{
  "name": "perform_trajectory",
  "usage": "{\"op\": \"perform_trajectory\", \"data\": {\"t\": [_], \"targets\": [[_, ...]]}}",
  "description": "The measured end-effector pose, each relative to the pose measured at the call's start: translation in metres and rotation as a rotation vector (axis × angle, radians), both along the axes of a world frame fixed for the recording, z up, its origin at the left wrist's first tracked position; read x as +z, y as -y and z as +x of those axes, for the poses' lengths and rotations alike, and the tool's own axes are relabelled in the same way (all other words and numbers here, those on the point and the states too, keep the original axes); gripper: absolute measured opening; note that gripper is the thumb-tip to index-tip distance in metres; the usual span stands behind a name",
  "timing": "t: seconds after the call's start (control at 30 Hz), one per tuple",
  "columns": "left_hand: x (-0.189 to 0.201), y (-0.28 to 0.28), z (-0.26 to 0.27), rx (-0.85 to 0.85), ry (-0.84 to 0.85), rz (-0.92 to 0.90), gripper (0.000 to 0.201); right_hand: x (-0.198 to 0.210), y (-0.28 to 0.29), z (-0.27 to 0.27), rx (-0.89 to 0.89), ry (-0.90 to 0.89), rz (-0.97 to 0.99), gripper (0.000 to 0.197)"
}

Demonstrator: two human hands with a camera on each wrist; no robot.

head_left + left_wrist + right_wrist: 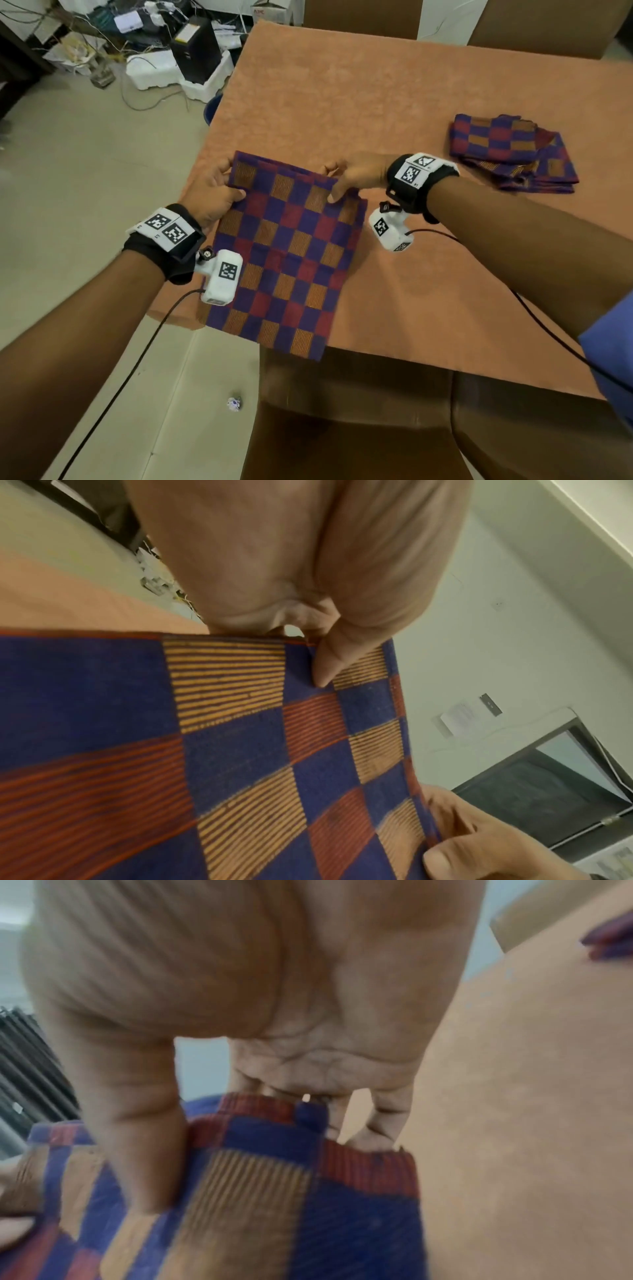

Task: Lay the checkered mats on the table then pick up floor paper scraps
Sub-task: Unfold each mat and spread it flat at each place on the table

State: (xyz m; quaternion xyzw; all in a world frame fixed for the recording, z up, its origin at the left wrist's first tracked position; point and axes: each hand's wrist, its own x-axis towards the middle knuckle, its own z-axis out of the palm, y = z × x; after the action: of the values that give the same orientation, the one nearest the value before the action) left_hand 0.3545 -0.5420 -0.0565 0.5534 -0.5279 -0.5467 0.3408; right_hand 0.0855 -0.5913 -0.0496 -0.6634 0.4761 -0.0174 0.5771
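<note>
A checkered mat of blue, red and orange squares hangs over the near left part of the orange table. My left hand pinches its far left corner, thumb on top. My right hand pinches the far right corner. In the left wrist view the thumb presses the mat near its edge. The right wrist view shows the thumb on the mat, fingers behind it. A stack of folded checkered mats lies on the table to the right. A crumpled paper scrap lies on the floor near the chair.
A brown chair stands at the table's near edge, and two more chair backs at the far side. Boxes, foam packing and cables clutter the floor at the far left. The beige floor stretches left of the table.
</note>
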Motion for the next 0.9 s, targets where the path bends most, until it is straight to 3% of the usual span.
{"op": "perform_trajectory", "data": {"t": [0.07,0.13,0.23,0.3,0.37,0.5,0.57,0.77,0.9], "targets": [[0.005,0.015,0.002,0.051,0.095,-0.039,0.051,0.008,0.014,-0.009,0.037,-0.154,-0.217,0.008],[0.013,0.031,0.004,0.098,0.266,-0.150,0.056,0.012,0.028,-0.013,-0.132,-0.175,-0.416,0.007],[0.023,0.049,0.005,0.073,0.658,-0.241,0.064,0.012,0.038,-0.008,-0.428,-0.146,-0.496,0.032],[0.016,0.049,0.001,0.000,0.849,-0.213,0.088,0.002,0.035,-0.004,-0.402,-0.283,-0.474,0.045],[0.004,0.038,-0.010,-0.074,0.899,-0.184,0.100,-0.011,0.023,-0.002,-0.249,-0.403,-0.456,0.047],[-0.029,-0.012,-0.038,-0.344,1.029,-0.091,0.079,-0.039,-0.012,0.004,-0.128,-0.399,-0.424,0.051],[-0.040,-0.044,-0.056,-0.418,1.044,-0.062,0.073,-0.050,-0.026,0.011,-0.182,-0.300,-0.415,0.048],[-0.055,-0.099,-0.085,-0.478,1.149,-0.102,0.087,-0.074,-0.036,0.037,-0.507,-0.094,-0.282,0.025],[-0.056,-0.110,-0.083,-0.439,1.137,-0.206,0.064,-0.071,-0.040,0.044,-0.542,-0.053,-0.295,0.035]]}}
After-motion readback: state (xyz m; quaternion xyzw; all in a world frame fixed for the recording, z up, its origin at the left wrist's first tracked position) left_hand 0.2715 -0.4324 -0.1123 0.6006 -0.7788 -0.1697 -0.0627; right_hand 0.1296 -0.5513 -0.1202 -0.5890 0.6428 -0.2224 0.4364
